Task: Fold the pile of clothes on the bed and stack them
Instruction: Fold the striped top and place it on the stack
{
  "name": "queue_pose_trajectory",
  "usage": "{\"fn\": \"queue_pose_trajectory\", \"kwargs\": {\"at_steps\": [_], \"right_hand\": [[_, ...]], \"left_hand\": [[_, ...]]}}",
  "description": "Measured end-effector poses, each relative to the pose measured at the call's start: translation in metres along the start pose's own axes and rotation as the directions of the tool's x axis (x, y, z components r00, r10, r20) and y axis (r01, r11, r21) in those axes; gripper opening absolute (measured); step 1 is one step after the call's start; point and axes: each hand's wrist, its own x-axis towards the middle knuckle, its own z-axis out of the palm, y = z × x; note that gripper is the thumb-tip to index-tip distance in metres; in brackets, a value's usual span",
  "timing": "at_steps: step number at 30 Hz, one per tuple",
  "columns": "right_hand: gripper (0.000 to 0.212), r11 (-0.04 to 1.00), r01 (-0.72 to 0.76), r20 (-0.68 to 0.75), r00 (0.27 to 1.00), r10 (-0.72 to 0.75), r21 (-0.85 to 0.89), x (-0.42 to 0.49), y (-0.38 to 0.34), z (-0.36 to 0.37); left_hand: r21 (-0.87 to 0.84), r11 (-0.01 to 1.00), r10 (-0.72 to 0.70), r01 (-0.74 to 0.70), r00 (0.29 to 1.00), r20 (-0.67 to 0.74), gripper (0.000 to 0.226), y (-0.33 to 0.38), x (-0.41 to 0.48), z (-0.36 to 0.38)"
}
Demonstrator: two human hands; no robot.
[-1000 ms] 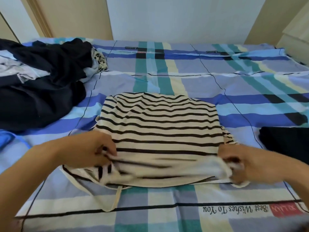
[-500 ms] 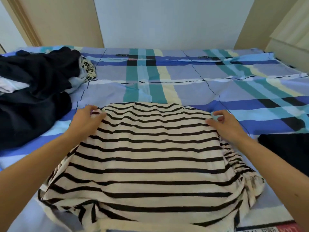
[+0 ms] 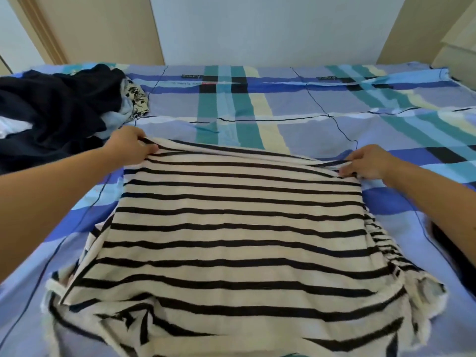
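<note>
Striped top (image 3: 231, 228) spread on plaid bedsheet (image 3: 309, 130), centre. L hand (image 3: 131, 145) pinches far-left corner; R hand (image 3: 365, 163) pinches far-right corner. Dark clothes pile (image 3: 56, 114) at far left, apart from the top.

**Counting the Things on the Bed**

There is one bed (image 3: 309, 104). On it there is one striped shirt (image 3: 239, 228).

There are two hands: one left hand (image 3: 128, 145) and one right hand (image 3: 365, 163). There are two bare arms: one left arm (image 3: 51, 197) and one right arm (image 3: 443, 202).

There is one pile of clothes (image 3: 56, 112). In the pile there is one light blue piece (image 3: 117, 119), one white piece (image 3: 10, 126) and one flower piece (image 3: 136, 99). The dark clothes in it are too mixed up to count.

There is one more dark thing (image 3: 453, 256) at the right edge.

The bed cover has two small dark labels: one left label (image 3: 192, 76) and one right label (image 3: 327, 78).
</note>
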Motion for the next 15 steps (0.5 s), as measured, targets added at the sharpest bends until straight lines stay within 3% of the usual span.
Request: {"fn": "queue_pose_trajectory", "kwargs": {"at_steps": [2,5,7,10,12,15], "right_hand": [[0.038,0.999,0.054,0.075,0.996,-0.054,0.004,0.005,-0.007,0.004],[0.061,0.993,0.112,0.215,0.971,-0.102,-0.036,0.002,-0.017,0.01],[0.054,0.977,0.149,0.267,0.958,-0.105,-0.15,-0.002,-0.021,0.011],[0.02,0.973,0.189,0.189,0.968,-0.162,-0.135,-0.017,-0.032,-0.006],[0.015,0.972,0.23,0.1,0.969,-0.225,-0.044,-0.031,-0.037,-0.025],[0.02,0.938,0.342,0.013,0.939,-0.343,0.06,-0.069,-0.039,-0.055]], "left_hand": [[0.141,0.981,0.121,-0.132,0.989,0.082,0.035,0.006,0.004,0.004],[0.124,0.978,0.12,-0.168,0.937,0.327,0.064,0.019,0.003,0.012],[0.197,0.954,0.129,-0.225,0.904,0.407,0.054,0.02,0.001,0.012],[0.229,0.914,0.251,-0.336,0.91,0.331,0.028,0.02,-0.006,-0.01],[0.215,0.878,0.384,-0.427,0.897,0.218,0.023,0.023,-0.017,-0.036],[0.176,0.783,0.586,-0.596,0.802,0.111,0.02,0.029,-0.052,-0.082]]}}
